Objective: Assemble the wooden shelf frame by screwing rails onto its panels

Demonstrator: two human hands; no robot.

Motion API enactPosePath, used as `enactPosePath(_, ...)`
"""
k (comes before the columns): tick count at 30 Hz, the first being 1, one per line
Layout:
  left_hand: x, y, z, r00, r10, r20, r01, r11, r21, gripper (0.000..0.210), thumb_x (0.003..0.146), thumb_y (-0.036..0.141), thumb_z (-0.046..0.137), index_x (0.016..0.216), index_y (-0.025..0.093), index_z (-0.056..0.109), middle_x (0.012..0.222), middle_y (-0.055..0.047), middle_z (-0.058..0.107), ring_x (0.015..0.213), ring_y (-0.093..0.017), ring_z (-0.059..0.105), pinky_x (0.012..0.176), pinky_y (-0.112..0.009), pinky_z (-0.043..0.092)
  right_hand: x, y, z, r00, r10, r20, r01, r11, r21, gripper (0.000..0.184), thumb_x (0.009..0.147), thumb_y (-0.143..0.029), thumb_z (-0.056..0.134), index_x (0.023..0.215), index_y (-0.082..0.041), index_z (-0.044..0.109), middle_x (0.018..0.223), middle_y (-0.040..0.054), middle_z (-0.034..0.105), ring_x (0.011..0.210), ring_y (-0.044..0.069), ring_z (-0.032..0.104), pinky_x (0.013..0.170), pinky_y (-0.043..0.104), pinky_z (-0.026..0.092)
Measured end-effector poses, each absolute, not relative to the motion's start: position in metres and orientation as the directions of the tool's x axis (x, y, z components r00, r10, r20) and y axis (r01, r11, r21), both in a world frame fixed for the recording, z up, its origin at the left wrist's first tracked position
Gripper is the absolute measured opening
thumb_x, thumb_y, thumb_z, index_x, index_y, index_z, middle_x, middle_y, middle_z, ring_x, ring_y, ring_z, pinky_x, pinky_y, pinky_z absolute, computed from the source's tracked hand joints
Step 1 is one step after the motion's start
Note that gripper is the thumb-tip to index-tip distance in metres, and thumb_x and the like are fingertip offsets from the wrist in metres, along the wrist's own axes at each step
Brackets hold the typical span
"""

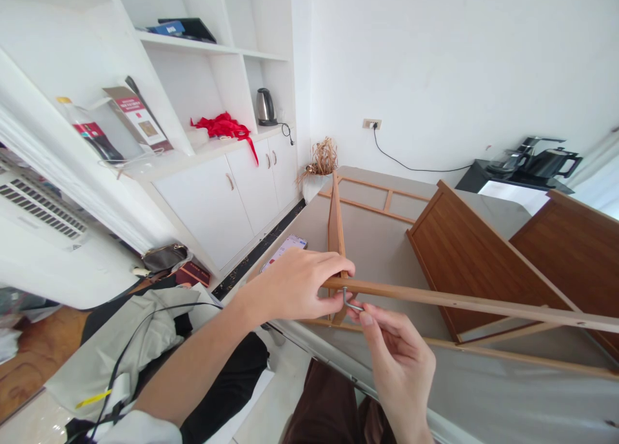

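Just below the middle of the frame, the left hand (294,283) closes over the near end of a slim wooden rail (464,302), fingers curled over the top and thumb underneath, at the spot where the rail meets an upright wooden post (334,222). The right hand (399,354) comes up from the lower centre and pinches a small metal hex key (349,300) between thumb and fingertips; the key's short leg points up into the underside of the rail, right beside the left fingers.

That rail runs from the centre out to the right edge of the frame, part of a light open wooden frame (382,196) lying on a grey table top (377,250). It looks stiff but thin, so it would probably flex or twist if held far from the joint; the grip close to the corner seems the steady place to hold it. The key is tiny, smooth and likely slippery, best kept in a fingertip pinch on its long leg.

Two dark brown wooden panels (464,257) lean at the right of the frame. A phone (284,250) lies on the table edge just behind the left hand. White cabinets (227,199) with a kettle (265,107) and a red cloth (223,126) fill the upper left.
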State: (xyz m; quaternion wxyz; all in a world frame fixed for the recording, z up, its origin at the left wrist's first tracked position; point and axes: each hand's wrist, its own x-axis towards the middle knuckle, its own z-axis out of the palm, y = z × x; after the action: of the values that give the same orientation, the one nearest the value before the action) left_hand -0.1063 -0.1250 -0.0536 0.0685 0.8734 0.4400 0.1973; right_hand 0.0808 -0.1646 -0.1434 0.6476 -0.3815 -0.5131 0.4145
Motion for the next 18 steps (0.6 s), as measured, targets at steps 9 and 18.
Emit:
enactPosePath(9,-0.107,-0.125,-0.053,0.542,0.792,0.283,0.734,-0.609,0.3,0.018,0.092,0.029,0.063,0.109,0.024,0.06,0.104,0.004,0.074,0.089,-0.015,0.069,0.074,-0.029,0.042,0.08,-0.164,-0.152,0.141,0.956,0.259,-0.127,0.277,-0.953,0.014,0.085,-0.032,0.077,0.093,-0.02,0.076,0.087,0.007,0.08,0.075,0.022,0.078,0.073,0.029,0.066)
enactPosePath(18,-0.107,-0.125,-0.051,0.553,0.786,0.277,0.731,-0.617,0.29,0.017,0.093,0.03,0.062,0.109,0.023,0.061,0.109,0.002,0.073,0.098,-0.017,0.068,0.081,-0.029,0.043,0.077,-0.165,-0.155,0.158,0.968,0.197,-0.196,0.226,-0.954,0.018,0.082,-0.033,0.08,0.091,-0.018,0.077,0.083,0.0082,0.08,0.071,0.021,0.078,0.069,0.028,0.065)
